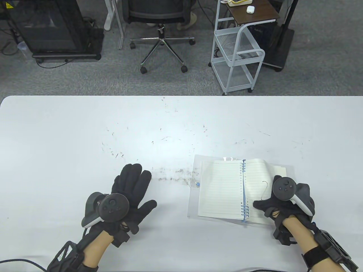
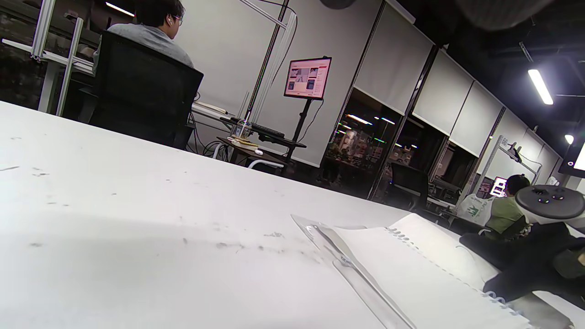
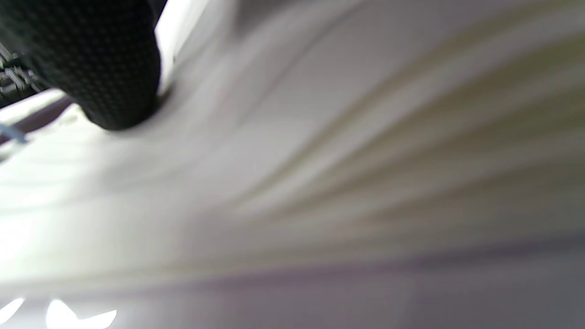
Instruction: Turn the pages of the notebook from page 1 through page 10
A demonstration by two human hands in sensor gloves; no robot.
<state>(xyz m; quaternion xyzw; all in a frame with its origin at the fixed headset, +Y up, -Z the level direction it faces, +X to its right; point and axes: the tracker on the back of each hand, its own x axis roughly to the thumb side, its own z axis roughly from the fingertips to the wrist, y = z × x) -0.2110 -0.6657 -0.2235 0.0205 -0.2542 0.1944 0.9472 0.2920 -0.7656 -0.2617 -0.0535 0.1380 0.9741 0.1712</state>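
Note:
A spiral notebook (image 1: 224,189) lies open on the white table (image 1: 85,136), with lined pages and a blue coil down the middle. It also shows in the left wrist view (image 2: 411,269). My right hand (image 1: 283,204) rests on the right-hand pages, thumb pointing toward the coil, and a page bulges up beside it. In the right wrist view a gloved fingertip (image 3: 105,68) presses on blurred curved pages (image 3: 320,160). My left hand (image 1: 127,192) lies flat on the table left of the notebook, fingers spread, holding nothing.
The notebook sits on a clear plastic cover (image 1: 194,184) that sticks out past its left edge. Dark scuff marks (image 1: 170,177) dot the table middle. Beyond the far edge stand an office chair (image 1: 161,25) and a white wire cart (image 1: 238,48).

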